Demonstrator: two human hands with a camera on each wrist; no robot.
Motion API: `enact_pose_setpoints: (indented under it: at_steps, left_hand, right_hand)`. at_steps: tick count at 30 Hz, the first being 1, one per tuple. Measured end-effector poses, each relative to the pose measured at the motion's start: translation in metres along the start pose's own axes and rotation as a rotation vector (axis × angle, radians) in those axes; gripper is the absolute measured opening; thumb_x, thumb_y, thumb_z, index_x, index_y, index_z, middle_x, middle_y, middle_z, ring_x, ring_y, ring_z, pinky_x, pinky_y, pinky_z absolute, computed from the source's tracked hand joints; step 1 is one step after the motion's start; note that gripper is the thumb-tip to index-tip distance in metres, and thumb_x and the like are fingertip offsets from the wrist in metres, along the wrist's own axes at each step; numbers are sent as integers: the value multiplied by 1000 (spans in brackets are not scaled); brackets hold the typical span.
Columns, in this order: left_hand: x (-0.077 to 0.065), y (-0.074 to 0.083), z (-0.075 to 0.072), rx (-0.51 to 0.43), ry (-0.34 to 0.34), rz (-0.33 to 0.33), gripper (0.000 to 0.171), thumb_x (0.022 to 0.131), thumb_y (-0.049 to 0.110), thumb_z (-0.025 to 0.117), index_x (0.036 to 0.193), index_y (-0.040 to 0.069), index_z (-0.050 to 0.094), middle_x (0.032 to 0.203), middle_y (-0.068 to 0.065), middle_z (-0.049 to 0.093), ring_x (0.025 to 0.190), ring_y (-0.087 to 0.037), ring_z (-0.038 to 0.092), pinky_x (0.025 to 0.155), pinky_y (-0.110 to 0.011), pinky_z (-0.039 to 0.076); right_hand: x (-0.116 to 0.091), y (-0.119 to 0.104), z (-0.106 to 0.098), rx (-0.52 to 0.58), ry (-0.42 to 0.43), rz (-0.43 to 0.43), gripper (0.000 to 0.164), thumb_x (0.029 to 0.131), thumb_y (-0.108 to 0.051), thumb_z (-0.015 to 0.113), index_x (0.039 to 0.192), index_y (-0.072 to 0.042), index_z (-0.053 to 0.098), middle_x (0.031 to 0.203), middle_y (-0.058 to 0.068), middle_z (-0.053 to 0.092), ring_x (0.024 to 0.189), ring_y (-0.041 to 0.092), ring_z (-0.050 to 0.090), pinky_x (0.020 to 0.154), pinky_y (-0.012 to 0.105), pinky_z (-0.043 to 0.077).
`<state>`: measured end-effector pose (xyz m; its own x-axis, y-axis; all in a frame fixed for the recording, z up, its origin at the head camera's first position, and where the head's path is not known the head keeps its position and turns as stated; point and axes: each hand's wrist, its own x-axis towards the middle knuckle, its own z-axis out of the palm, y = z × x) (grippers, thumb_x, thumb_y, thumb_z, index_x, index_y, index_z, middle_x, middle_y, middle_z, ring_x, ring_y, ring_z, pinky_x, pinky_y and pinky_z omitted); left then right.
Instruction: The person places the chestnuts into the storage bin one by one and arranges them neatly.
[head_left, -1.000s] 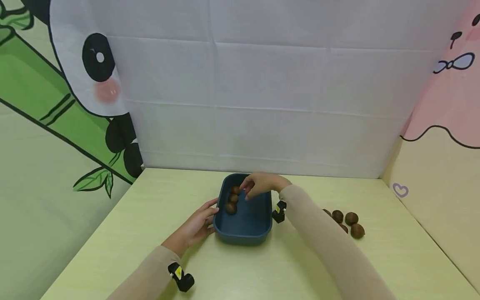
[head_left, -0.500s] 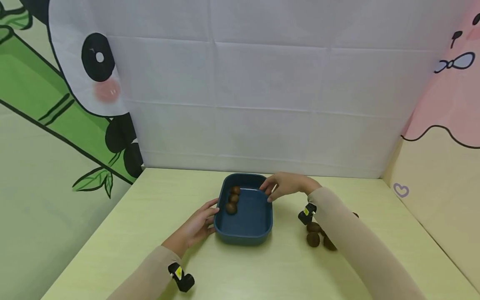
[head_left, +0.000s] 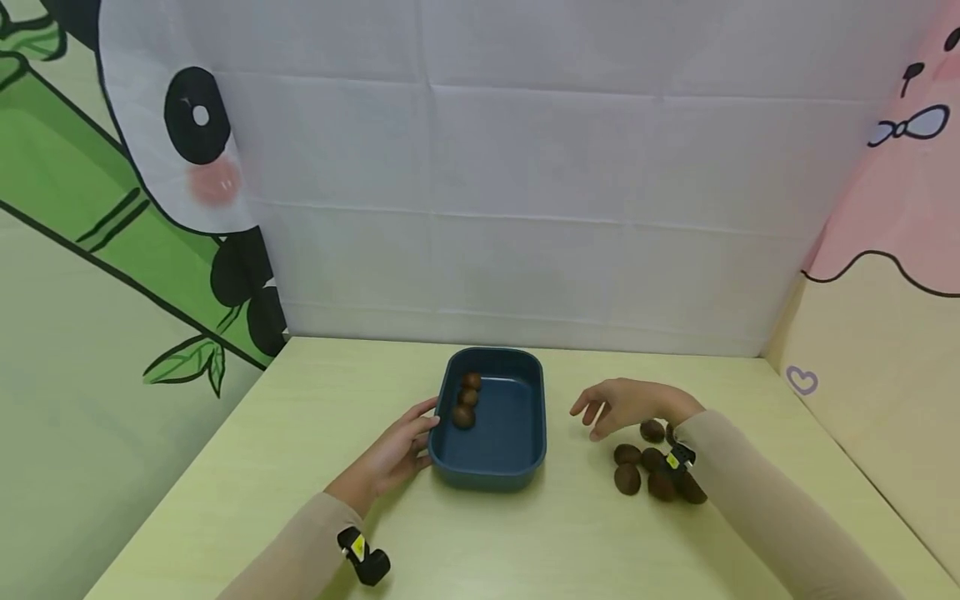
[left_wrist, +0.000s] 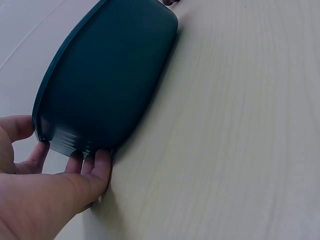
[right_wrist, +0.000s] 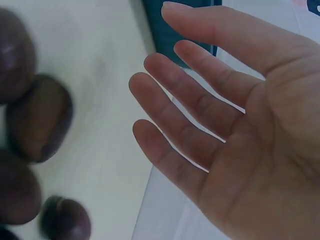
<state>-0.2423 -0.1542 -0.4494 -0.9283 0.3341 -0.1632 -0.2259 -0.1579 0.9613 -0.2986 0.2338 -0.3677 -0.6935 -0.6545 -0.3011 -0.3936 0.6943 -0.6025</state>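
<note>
At lower right, brown nuts (head_left: pixel 654 459) lie below and right of the nearer right hand (head_left: pixel 628 402) — relaxed, holding nothing — while the left hand (head_left: pixel 392 447) touches the central blue tub (head_left: pixel 512 427), fingers spread.

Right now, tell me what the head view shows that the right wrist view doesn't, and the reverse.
Only the head view: the left hand touching the blue container, three brown balls inside it. Only the right wrist view: the full palm of the right hand. Both: that hand, at least part of the container, loose brown balls and the table.
</note>
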Motion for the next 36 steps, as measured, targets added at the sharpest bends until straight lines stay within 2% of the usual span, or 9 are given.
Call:
enact_pose_setpoints:
  at_steps: [7, 11, 17, 27, 36]
  left_hand:
    - [-1, -1, 1, -12, 11, -2, 60, 107, 21, 45, 160, 13, 19, 147, -24, 43, 122, -29, 56, 98, -43, 45]
    - [-2, -1, 1, -5, 9, -8, 62, 106, 22, 46, 160, 12, 18, 148, -25, 40, 124, -30, 55, 99, -45, 44]
    - [0, 0, 1, -7, -2, -9, 61, 107, 22, 46, 160, 13, 18, 150, -25, 39, 126, -31, 53, 100, -45, 44]
    - [1, 1, 0, -3, -8, -3, 62, 107, 22, 45, 160, 13, 17, 151, -25, 37, 129, -32, 50, 101, -45, 43]
    - [1, 0, 1, 5, -1, -4, 61, 107, 22, 45, 160, 12, 17, 152, -25, 37, 133, -34, 47, 104, -49, 41]
  right_hand:
    - [-26, 22, 18, 14, 40, 63, 36, 87, -10, 77, 122, -12, 67, 110, 4, 66, 101, 20, 64, 91, 45, 48]
    - [-35, 35, 26, 15, 57, 15, 32, 88, -7, 74, 119, -10, 69, 110, 3, 68, 103, 24, 64, 92, 46, 48]
    - [-39, 49, 29, -8, 97, -43, 33, 86, -8, 76, 119, -8, 70, 111, 1, 69, 102, 23, 64, 89, 39, 50]
    - [-40, 51, 27, 13, 105, 0, 26, 86, -10, 78, 111, -12, 73, 103, -2, 71, 98, 20, 65, 91, 47, 49]
    - [-36, 40, 24, -27, 157, -19, 29, 87, -13, 78, 115, -9, 72, 105, -4, 70, 98, 19, 65, 87, 44, 51]
